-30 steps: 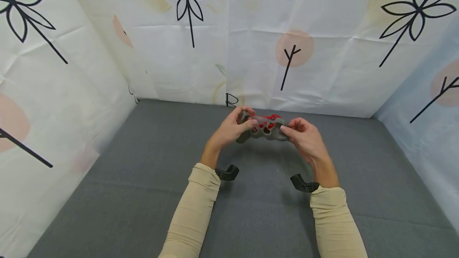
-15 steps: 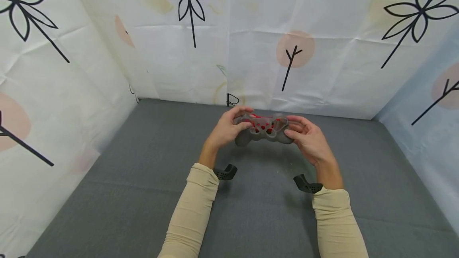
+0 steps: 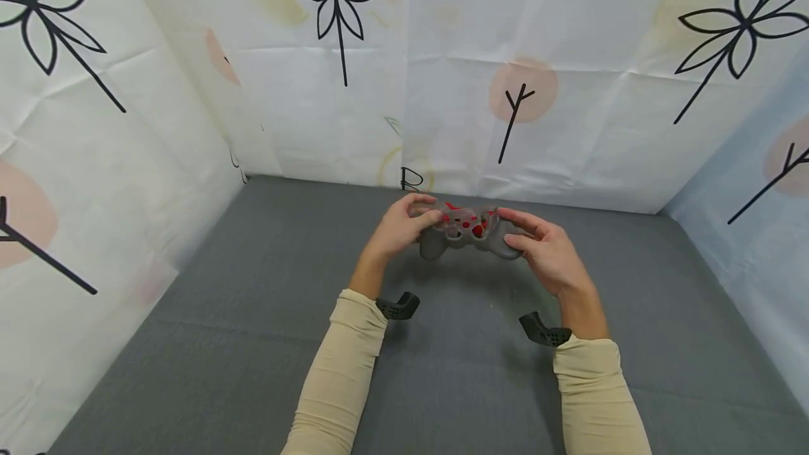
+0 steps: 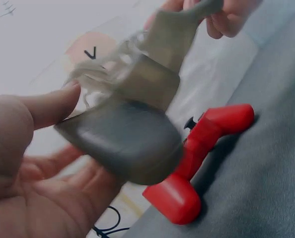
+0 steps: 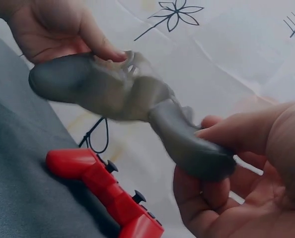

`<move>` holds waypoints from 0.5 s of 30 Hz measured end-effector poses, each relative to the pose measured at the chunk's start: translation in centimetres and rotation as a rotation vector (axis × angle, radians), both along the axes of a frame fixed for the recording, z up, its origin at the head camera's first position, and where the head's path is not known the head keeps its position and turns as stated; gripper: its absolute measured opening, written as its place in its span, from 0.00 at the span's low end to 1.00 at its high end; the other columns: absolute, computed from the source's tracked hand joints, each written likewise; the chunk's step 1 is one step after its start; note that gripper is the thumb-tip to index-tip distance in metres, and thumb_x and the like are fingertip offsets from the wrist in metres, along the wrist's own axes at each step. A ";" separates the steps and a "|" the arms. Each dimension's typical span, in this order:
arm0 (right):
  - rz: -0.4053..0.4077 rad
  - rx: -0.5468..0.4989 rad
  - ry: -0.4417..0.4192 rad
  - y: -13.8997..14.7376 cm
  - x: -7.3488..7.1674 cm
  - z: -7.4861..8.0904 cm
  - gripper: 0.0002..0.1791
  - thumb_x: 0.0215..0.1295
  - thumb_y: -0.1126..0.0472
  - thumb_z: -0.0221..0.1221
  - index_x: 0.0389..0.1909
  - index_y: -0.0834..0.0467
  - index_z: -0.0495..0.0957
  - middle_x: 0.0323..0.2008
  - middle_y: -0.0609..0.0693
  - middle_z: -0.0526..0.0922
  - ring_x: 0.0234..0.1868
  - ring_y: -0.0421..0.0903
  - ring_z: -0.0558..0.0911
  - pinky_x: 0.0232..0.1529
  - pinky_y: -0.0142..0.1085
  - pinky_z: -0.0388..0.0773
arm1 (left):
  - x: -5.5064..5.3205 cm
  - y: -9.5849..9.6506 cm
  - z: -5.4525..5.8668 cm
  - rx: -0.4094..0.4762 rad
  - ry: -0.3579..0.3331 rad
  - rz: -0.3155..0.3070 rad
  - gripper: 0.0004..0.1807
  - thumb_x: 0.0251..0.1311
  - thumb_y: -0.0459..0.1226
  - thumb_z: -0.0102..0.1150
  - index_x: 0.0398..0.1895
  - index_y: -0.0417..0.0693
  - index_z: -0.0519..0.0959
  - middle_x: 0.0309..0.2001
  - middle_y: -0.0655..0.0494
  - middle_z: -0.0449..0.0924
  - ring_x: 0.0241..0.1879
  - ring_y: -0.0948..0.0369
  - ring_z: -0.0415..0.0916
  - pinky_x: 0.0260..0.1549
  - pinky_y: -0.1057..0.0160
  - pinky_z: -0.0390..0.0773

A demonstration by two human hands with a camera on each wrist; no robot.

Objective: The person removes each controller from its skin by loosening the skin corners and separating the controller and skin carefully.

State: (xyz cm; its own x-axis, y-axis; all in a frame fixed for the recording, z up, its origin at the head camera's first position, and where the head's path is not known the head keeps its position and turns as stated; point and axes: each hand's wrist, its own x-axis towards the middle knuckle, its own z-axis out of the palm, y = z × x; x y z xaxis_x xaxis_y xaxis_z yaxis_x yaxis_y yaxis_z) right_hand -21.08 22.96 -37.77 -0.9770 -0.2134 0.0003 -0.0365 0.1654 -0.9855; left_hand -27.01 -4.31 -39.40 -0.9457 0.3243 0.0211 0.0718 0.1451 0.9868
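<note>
A translucent grey game controller cover, with round cut-outs and two rounded grips, is held up above the table. My left hand pinches its left end, thumb on the near face and fingers behind. On the other end, my right hand has the right grip between thumb and fingers. A red game controller with black thumbsticks lies on the table behind the cover, apart from both hands. From the head view, only red patches of it show past the cover and through its holes. The left wrist view shows the cover's smooth grip blurred.
A grey cloth-covered table runs back to a white patterned curtain, close behind the hands. More curtain hangs at both sides. Black wrist mounts jut inward from the sleeves. A thin black cord loop shows near the red controller.
The cover has turned so its face and both grips show more fully, and it has shifted slightly right and nearer. My right hand has moved a little right, its fingers straighter along the cover's top.
</note>
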 end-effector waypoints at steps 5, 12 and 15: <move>-0.016 -0.100 0.047 0.1 -0.1 0.1 0.29 0.77 0.65 0.54 0.76 0.63 0.62 0.76 0.56 0.60 0.54 0.29 0.80 0.49 0.23 0.78 | -0.1 0.3 0.0 0.121 -0.269 -0.077 0.31 0.70 0.43 0.62 0.72 0.45 0.67 0.63 0.45 0.79 0.62 0.50 0.80 0.64 0.50 0.77; -0.046 -0.133 0.078 0.2 0.0 0.5 0.27 0.77 0.67 0.53 0.74 0.65 0.63 0.67 0.51 0.67 0.50 0.30 0.82 0.48 0.25 0.80 | 0.0 0.4 0.1 0.084 -0.321 -0.199 0.38 0.74 0.42 0.54 0.82 0.46 0.51 0.78 0.48 0.60 0.69 0.44 0.73 0.65 0.44 0.74; -0.074 -0.118 0.066 0.3 0.0 0.6 0.27 0.76 0.67 0.53 0.73 0.65 0.64 0.68 0.52 0.68 0.50 0.30 0.81 0.47 0.25 0.80 | 0.0 0.4 -0.1 0.049 -0.312 -0.203 0.40 0.74 0.40 0.53 0.83 0.45 0.47 0.80 0.48 0.56 0.70 0.44 0.72 0.64 0.45 0.75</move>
State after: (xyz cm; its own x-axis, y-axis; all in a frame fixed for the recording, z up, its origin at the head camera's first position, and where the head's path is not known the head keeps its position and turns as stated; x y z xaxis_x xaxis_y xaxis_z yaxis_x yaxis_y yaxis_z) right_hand -21.06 23.28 -37.15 -0.9870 -0.1355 0.0862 -0.0941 0.0532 -0.9941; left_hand -27.02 -3.96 -39.51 -0.8259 0.5112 -0.2379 -0.2111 0.1108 0.9712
